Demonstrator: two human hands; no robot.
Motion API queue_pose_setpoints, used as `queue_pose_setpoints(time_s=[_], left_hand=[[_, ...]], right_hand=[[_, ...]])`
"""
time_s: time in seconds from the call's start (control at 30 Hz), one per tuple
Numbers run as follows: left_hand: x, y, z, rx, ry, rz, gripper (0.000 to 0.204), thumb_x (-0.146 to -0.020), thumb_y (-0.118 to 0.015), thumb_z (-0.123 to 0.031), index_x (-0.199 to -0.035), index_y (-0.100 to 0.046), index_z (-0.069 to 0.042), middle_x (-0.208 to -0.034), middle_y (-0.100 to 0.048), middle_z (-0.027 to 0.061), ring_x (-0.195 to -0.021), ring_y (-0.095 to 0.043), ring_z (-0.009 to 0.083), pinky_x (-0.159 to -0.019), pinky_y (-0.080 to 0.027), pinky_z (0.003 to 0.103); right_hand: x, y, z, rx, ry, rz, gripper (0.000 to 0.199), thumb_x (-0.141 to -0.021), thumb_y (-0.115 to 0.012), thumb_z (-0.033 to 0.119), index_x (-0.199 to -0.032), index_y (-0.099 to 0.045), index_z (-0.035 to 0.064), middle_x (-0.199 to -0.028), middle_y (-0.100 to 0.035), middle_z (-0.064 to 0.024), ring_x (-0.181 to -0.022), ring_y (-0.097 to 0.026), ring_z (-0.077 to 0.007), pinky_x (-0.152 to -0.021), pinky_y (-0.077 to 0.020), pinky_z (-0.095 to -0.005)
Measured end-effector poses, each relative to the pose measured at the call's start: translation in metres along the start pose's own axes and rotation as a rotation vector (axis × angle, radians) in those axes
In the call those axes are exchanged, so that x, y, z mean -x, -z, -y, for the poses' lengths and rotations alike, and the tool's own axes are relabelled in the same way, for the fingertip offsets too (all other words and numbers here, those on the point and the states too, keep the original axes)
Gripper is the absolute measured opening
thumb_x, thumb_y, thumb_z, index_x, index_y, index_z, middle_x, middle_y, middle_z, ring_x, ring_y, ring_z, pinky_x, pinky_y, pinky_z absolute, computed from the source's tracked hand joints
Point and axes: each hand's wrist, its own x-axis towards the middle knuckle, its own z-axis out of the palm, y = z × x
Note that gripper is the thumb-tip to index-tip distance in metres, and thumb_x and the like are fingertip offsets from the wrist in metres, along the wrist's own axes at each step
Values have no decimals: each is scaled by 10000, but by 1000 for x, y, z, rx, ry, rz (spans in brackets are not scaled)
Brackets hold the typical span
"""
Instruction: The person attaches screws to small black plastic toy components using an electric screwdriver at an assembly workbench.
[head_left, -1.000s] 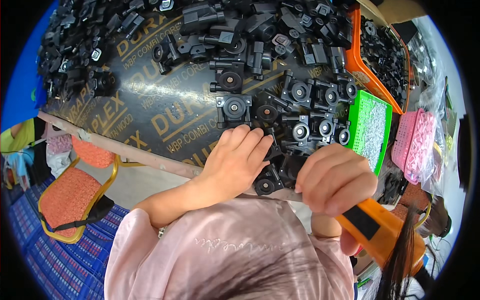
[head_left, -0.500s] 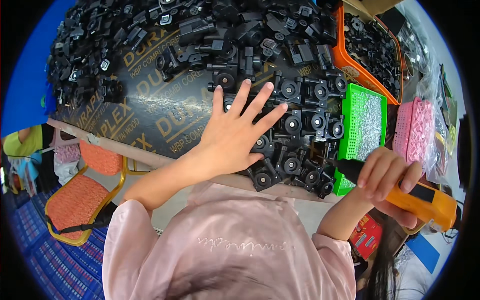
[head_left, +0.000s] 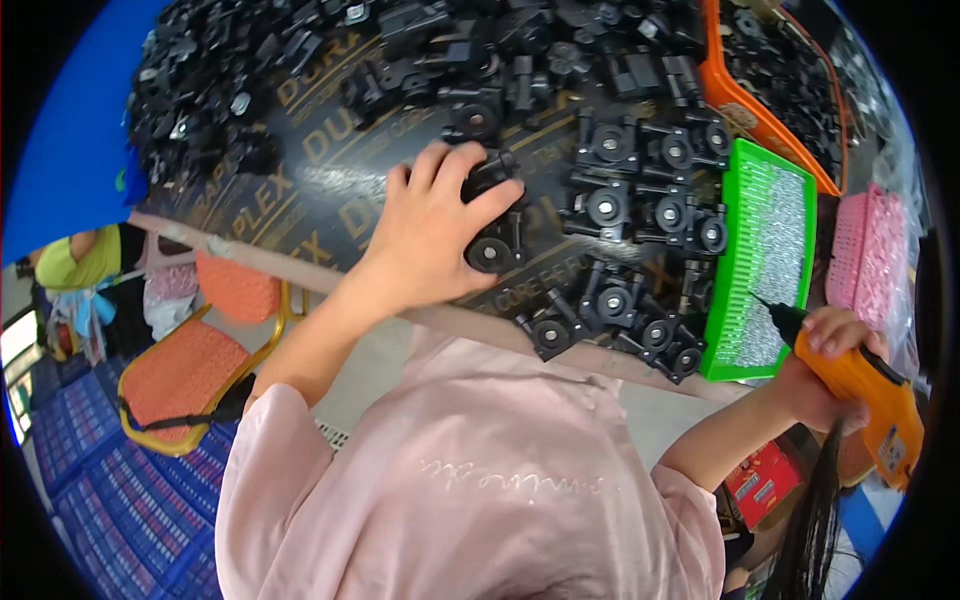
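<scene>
My left hand [head_left: 425, 225] curls over two black plastic parts on the table. One black part [head_left: 488, 178] sits between thumb and fingers, partly hidden. A second black part with a round disc [head_left: 491, 254] lies against the thumb side. My right hand [head_left: 815, 365] grips an orange electric screwdriver [head_left: 862, 385] with a black nose. Its thin bit points over a green basket [head_left: 734, 215] of small silvery screws [head_left: 775, 240]. Between the hands, several similar black parts [head_left: 607, 206] stand in rough rows, discs facing up.
Heaps of black parts [head_left: 430, 45] cover the far side of the dark printed board [head_left: 330, 215]. An orange crate [head_left: 712, 60] of black pieces stands at the far right, near a pink basket [head_left: 850, 245]. Orange-cushioned chairs [head_left: 190, 370] are at left; a person in yellow-green [head_left: 80, 262] is beyond.
My left hand has drawn two parts leftward, away from the rows, and its spread fingers have curled. The screwdriver tip has swung from the black parts to above the green basket.
</scene>
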Motion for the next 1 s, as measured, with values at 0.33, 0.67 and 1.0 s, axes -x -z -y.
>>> queue_pose_setpoints(time_s=[0.33,0.67,1.0], left_hand=[[30,50,38,512,49,163,670,-511,-745,-127,-1160,-576,-120,-1268,-471,170,-1192,-454,343,-972,-389,444],[235,-33,136,846,1141,616,744,-565,-847,-195,-1206,-510,-25,-1151,-534,93,-1053,-507,186,-921,-394,289],[164,-15,88,683,649,1010,744,-675,-794,-360,-1259,-490,-13,-1211,-548,188,-1064,-549,291,-949,-414,373]], right_hand=[[0,-5,-7,22,27,70,738,-805,-526,622,-1200,-478,0,-737,-504,-81,-644,-486,-197,-614,-415,-339],[2,0,4,52,53,45,735,-831,-490,616,-1219,-457,-8,-735,-501,-83,-644,-486,-205,-620,-421,-342],[4,-14,-3,129,56,-26,765,-829,-494,625,-1234,-431,-21,-742,-502,-93,-637,-499,-207,-614,-448,-346]])
